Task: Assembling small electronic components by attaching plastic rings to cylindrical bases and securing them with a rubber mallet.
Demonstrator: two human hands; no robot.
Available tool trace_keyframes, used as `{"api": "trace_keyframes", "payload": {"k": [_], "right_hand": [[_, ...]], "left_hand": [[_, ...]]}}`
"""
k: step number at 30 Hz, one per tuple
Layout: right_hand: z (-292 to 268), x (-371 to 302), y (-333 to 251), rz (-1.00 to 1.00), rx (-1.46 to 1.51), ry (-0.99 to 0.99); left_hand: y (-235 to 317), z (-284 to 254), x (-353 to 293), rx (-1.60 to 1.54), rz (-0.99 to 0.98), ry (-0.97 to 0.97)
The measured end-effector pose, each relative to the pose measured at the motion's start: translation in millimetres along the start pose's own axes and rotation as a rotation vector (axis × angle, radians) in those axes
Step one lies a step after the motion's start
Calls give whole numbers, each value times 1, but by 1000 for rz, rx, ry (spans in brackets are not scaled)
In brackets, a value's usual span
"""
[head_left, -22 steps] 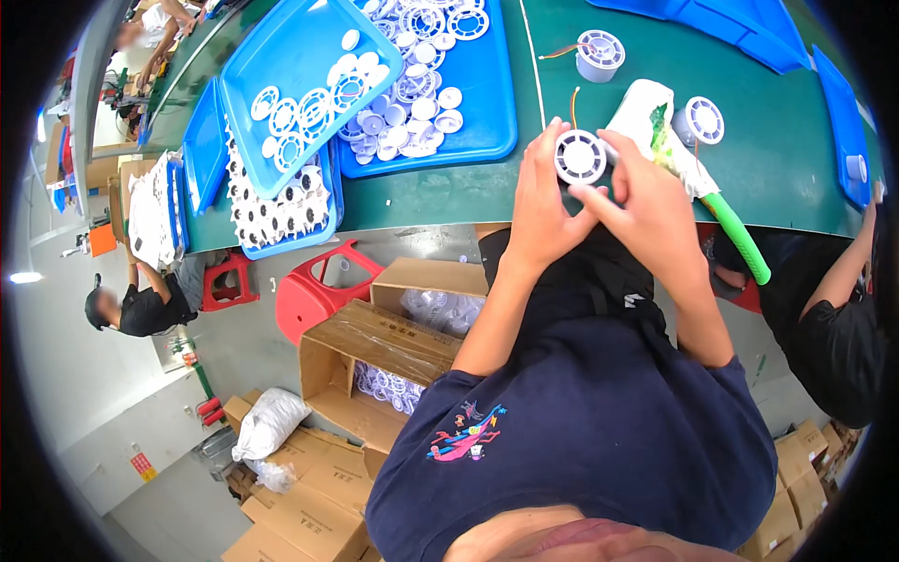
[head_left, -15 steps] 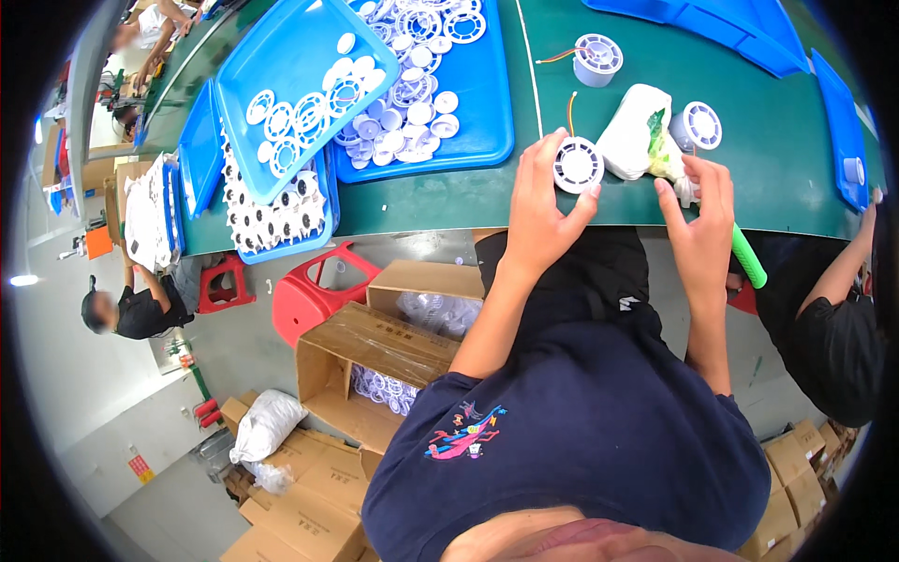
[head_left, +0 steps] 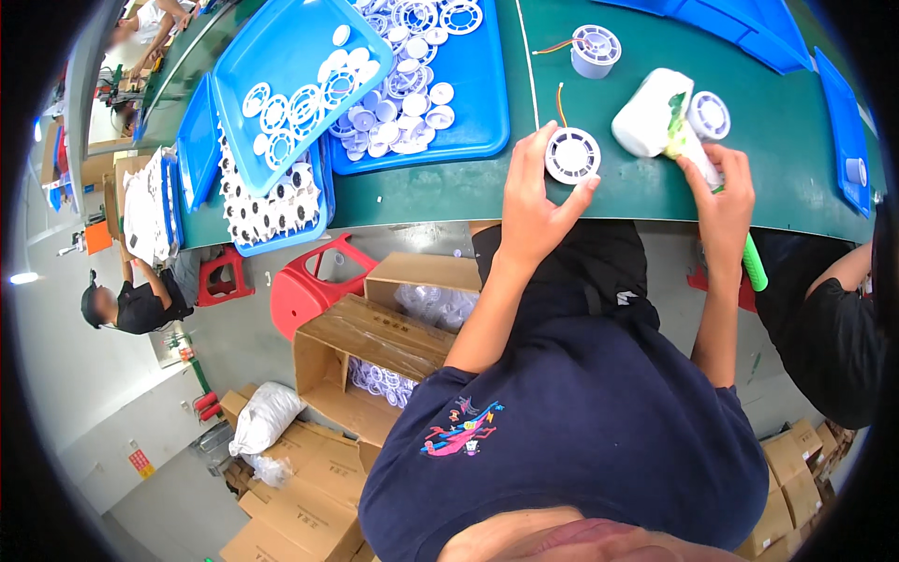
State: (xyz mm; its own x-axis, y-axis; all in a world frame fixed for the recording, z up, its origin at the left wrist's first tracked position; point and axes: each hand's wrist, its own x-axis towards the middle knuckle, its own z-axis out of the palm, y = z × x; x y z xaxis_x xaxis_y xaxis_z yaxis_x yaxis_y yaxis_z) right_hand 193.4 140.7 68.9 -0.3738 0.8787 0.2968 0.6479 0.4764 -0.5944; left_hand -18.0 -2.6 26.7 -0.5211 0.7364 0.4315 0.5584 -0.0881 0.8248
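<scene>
Between the thumb and fingers of my left hand is a round white housing with a slotted top. A thin orange-red wire sticks up from its far side. My right hand grips the narrow, crumpled end of a white plastic-wrapped bundle with a green print, which is tilted over the table. Just beyond that bundle, partly hidden by it, stands another slotted white housing. A third such housing, its wire pointing left, sits farther back.
A large blue tray of white rings and caps lies at left, another blue tray tilted over it. More blue trays stand at right. A green stick-like handle juts past the table edge. Cartons and a red stool are below left.
My right hand has closed on the bundle's narrow end, and the bundle has shifted to the right and up, away from the housing in my left hand. The left hand still holds that housing.
</scene>
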Motion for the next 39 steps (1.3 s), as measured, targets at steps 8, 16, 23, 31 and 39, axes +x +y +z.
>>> {"api": "trace_keyframes", "payload": {"k": [8,16,23,31,39], "right_hand": [[-2,5,29,2,-260,131],[9,4,9,-19,-126,179],[18,12,1,-61,-218,-44],[4,-11,-35,314,560,-390],[-20,-6,-54,304,893,-222]], "left_hand": [[1,3,2,59,32,25],[1,6,2,55,4,45],[2,6,2,71,3,51],[4,5,1,-14,-88,52],[0,3,0,50,-10,27]]}}
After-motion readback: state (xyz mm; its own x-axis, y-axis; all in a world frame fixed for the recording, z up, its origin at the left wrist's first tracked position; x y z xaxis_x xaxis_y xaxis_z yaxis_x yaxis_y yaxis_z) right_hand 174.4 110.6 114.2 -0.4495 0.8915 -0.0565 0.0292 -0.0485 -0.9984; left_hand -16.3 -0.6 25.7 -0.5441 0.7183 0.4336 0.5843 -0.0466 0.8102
